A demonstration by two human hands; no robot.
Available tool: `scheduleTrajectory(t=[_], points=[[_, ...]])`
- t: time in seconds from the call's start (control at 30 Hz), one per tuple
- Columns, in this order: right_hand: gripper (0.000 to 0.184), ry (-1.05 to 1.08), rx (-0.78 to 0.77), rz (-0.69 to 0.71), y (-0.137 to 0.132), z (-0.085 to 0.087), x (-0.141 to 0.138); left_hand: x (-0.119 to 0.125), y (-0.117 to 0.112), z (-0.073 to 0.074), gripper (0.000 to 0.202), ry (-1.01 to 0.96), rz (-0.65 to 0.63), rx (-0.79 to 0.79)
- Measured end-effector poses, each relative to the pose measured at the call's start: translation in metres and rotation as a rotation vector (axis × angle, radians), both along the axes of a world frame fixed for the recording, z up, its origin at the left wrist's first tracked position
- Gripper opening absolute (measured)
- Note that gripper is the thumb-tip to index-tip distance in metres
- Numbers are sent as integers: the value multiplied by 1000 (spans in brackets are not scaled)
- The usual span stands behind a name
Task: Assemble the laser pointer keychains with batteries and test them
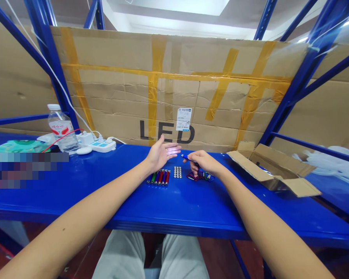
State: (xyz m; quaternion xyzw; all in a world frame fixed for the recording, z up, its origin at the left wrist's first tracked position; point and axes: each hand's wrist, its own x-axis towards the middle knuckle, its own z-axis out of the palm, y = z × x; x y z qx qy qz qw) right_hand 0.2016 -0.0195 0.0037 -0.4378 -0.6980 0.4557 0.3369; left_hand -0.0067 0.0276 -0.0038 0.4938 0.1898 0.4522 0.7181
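Note:
Fingers stretched out and palm turned to the right, my left hand (159, 154) holds nothing. A whitish-violet glow lies across its fingers. My right hand (202, 161) is closed around a small blue flashlight (185, 157), whose tip points at the left palm. Below the left hand, a row of several slim coloured flashlight tubes (159, 178) in green, purple and red lies on the table. Rows of silver button cells (177, 172) sit between the hands. Under my right hand is a small pile of coloured carabiner clips (200, 176), partly covered by the fingers.
An open cardboard box (267, 164) stands on the right of the blue table (133, 205). At the left are a water bottle (62, 130), a white power strip (103, 145) with cables, and a green packet (20, 146). A tall taped cardboard sheet (113, 97) closes off the back.

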Motion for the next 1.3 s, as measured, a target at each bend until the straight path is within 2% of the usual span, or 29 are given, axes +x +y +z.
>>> scheduleTrajectory(t=[0.3, 0.57, 0.7, 0.83, 1.3], points=[[20, 45, -26, 53, 4, -2, 3, -1, -2, 2, 76, 2, 10, 2], [14, 292, -111, -57, 6, -2, 0, -2, -1, 3, 75, 3, 3, 8], [11, 229, -82, -113, 6, -2, -1, -1, -2, 3, 74, 1, 18, -4], [17, 159, -51, -171, 10, -5, 1, -1, -2, 3, 74, 13, 30, -17], [20, 95, 3, -210, 11, -5, 3, 1, -5, 3, 73, 12, 39, -23]])
